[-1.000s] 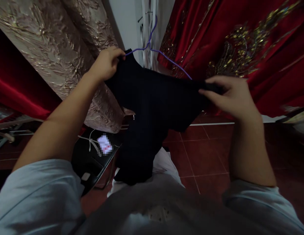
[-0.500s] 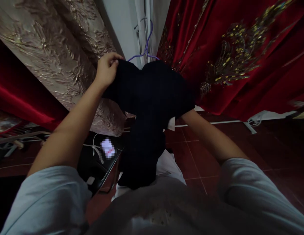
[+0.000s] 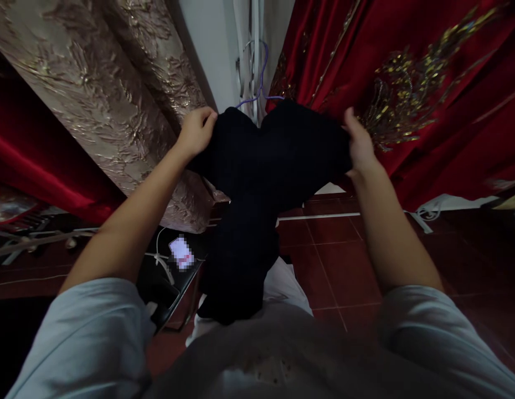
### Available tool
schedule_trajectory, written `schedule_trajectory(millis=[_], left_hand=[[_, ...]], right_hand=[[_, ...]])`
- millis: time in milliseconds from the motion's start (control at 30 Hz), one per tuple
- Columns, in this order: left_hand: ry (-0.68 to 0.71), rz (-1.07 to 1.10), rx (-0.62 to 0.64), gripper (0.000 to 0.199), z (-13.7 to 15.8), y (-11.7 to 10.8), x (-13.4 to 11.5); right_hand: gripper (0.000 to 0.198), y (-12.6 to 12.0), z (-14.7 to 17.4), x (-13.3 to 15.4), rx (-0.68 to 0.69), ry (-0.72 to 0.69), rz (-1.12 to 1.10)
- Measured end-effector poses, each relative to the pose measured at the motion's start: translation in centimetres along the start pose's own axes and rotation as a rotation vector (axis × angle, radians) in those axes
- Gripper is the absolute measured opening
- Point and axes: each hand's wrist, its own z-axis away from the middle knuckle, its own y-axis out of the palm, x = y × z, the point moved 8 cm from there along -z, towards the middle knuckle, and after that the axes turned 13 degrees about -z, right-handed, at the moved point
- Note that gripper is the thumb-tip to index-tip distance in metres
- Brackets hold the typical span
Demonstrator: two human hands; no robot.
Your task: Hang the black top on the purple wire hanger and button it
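Observation:
A dark, nearly black shirt point(image 3: 261, 155) hangs spread on a purple hanger point(image 3: 262, 75), its lower part trailing toward my lap. My left hand point(image 3: 198, 130) is closed on the shirt's left shoulder edge, thumb and fingers pinching the cloth. At the opposite sleeve edge is my right hand point(image 3: 360, 145), its thumb pointing up and its other fingers partly hidden by the dark fabric. The hanger's hook is up by a white upright pole point(image 3: 256, 33).
Textured beige-gold fabric point(image 3: 99, 94) hangs at left, and red cloth with gold sequins point(image 3: 415, 100) at right. Down to the left, a black chair or small table point(image 3: 186, 288) carries a blurred-out phone-like item point(image 3: 181, 252) and a white cable point(image 3: 158, 257). Red floor tiles point(image 3: 336, 260) lie below.
My right hand has come out from behind the shirt to its right edge. My left hand and the shirt's upper part have shifted slightly right, and the shirt's shoulders look more spread.

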Motion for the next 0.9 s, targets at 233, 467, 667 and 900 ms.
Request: schedule_trajectory(millis=[233,467,667,900], left_hand=[[0.162,0.061,-0.238,0.015,-1.1,-3.6,-6.1],[-0.332,0.785,0.269,0.051,4.3,-2.5,-7.5],[-0.593,0.822,0.547,0.014,12.0,-3.1,-10.0],[-0.339,0.493,0.794,0.028,13.3,-7.1,-8.3]], right_hand=[[0.038,0.6,0.8,2.1,-0.13,0.092,-0.419],[0.044,7.7,9.2,9.3,0.436,-0.304,-0.052],[0.033,13.2,13.5,9.6,0.937,-0.342,0.076],[0.062,10.6,5.7,2.0,0.455,-0.126,0.004]])
